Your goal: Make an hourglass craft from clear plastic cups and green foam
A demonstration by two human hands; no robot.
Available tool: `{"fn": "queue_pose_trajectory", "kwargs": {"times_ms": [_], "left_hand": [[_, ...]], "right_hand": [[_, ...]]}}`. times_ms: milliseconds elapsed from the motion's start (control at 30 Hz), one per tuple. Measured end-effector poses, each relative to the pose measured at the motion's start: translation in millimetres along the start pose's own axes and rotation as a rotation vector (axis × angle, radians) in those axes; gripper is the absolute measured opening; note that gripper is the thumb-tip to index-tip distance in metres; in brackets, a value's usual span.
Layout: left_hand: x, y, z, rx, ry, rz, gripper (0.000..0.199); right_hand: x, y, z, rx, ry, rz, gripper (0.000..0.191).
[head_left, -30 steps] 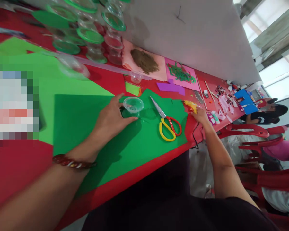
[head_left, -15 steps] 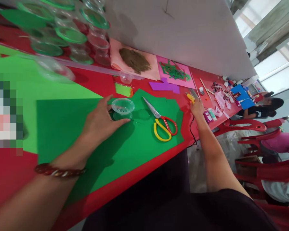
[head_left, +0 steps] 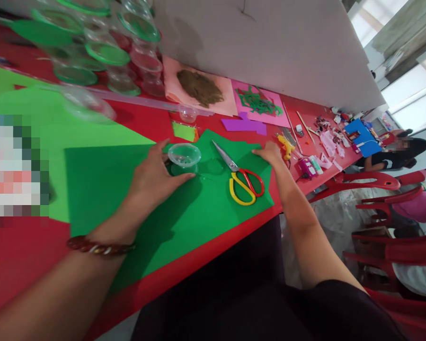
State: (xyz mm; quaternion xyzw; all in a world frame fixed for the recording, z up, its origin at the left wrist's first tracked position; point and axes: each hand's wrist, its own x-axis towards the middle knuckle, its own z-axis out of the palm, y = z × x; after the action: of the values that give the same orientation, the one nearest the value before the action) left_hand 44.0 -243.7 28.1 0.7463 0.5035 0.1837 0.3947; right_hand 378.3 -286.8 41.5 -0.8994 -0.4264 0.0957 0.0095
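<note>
My left hand (head_left: pixel 152 175) holds a small clear plastic cup piece (head_left: pixel 184 156) between thumb and fingers, over a dark green sheet (head_left: pixel 102 180). Scissors (head_left: pixel 236 170) with one yellow and one red handle lie on the sheet to the right of the cup, blades slightly apart. Over the sheet's right edge is my right hand (head_left: pixel 270 154), thumb and fingers apart, with nothing visible in it. Just beyond it a yellow glue gun (head_left: pixel 287 146) rests on the red table (head_left: pixel 213 241).
Stacked clear cups with green rims (head_left: pixel 108 54) stand at the back left. Brown powder (head_left: pixel 200 87) and green strips (head_left: pixel 259 102) lie on pink sheets along the wall. A purple box (head_left: pixel 306 168) sits at right. People and red chairs (head_left: pixel 358 180) are farther right.
My right hand has let go of the yellow glue gun and moved left to the green sheet's edge. The left hand still holds the cup piece. The view has shifted slightly.
</note>
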Motion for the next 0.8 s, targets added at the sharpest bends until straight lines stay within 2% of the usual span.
{"fn": "queue_pose_trajectory", "kwargs": {"times_ms": [100, 233, 300, 367, 433, 467, 500, 533, 567, 633, 667, 800], "left_hand": [[1, 0, 2.0, -0.008, 0.03, 0.013, 0.089], [5, -4, 6.9, -0.018, 0.073, 0.003, 0.093], [6, -7, 8.9, -0.038, 0.076, 0.026, 0.094], [8, -11, 11.0, -0.066, 0.082, 0.046, 0.095], [10, -15, 13.8, -0.087, 0.096, 0.054, 0.096], [11, -17, 15.5, -0.097, 0.106, 0.055, 0.097], [12, -20, 17.4, -0.103, 0.12, 0.061, 0.098], [14, -23, 19.4, -0.113, 0.126, 0.078, 0.097], [15, -27, 21.4, -0.131, 0.132, 0.094, 0.097], [18, -33, 24.8, -0.17, 0.133, 0.123, 0.098], [20, -36, 26.1, -0.195, 0.134, 0.151, 0.099], [22, -42, 28.6, -0.232, 0.138, 0.181, 0.098]], "right_hand": [[2, -7, -3, 0.028, 0.033, 0.028, 0.045], [2, -10, -6, 0.112, 0.104, 0.033, 0.026], [-2, -9, -7, 0.148, 0.204, 0.034, 0.018], [-6, -9, -9, 0.227, 0.381, 0.013, 0.025], [-11, -13, -11, 0.483, 0.612, -0.062, 0.027], [-15, -18, -11, 0.681, 0.687, -0.119, 0.028], [-18, -26, -10, 0.894, 0.7, -0.175, 0.03], [-22, -36, -8, 1.087, 0.631, -0.227, 0.033], [-28, -48, -6, 1.231, 0.5, -0.267, 0.038], [-40, -75, 1, 1.383, 0.234, -0.333, 0.045], [-47, -87, 6, 1.406, 0.164, -0.378, 0.045], [-69, -123, 28, 1.317, 0.134, -0.501, 0.044]]}}
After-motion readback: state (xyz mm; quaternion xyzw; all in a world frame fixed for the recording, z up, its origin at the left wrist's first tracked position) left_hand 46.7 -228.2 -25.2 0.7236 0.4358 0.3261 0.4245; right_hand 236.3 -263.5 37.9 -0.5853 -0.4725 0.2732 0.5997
